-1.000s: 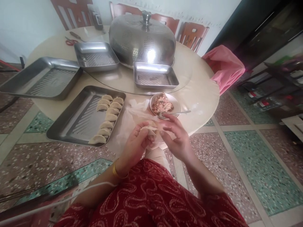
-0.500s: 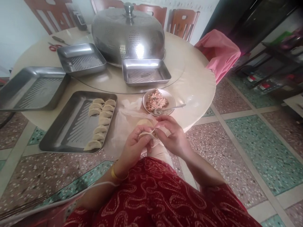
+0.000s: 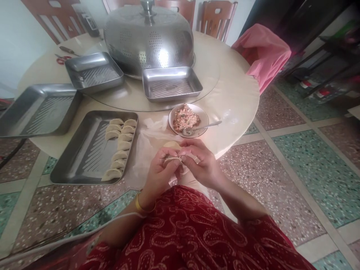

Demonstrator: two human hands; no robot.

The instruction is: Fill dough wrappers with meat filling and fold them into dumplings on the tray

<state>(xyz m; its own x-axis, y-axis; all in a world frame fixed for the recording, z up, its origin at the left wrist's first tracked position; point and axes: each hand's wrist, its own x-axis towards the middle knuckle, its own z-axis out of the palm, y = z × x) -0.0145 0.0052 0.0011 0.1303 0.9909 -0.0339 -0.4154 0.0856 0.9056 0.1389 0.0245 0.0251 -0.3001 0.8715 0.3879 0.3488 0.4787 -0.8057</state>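
Note:
Between my two hands is a folded dumpling [image 3: 172,160], pale and mostly covered by fingers. My left hand [image 3: 162,168] is closed round its left side, thumb on the near face. With thumb and forefinger, my right hand [image 3: 201,163] pinches the dumpling's edge at the right. Just beyond the fingers lies a round dough wrapper [image 3: 171,144], partly hidden. A white bowl [image 3: 204,112] holds pinkish minced filling [image 3: 185,118], and a metal spoon [image 3: 201,128] rests in it. On the left, a dark metal tray [image 3: 70,165] carries several shaped dumplings [image 3: 119,155] along its right side.
Three more metal trays, one at the left edge [image 3: 42,112], one behind it [image 3: 95,73] and one in the middle [image 3: 172,86], stand on the round table [image 3: 236,97]. Behind them is a big perforated steel dome [image 3: 149,37]. Red-handled scissors [image 3: 63,60] lie far left.
My right fingers have moved slightly left along the dumpling's edge, so both hands' fingertips now meet. The dumpling looks more closed. The view has shifted a little.

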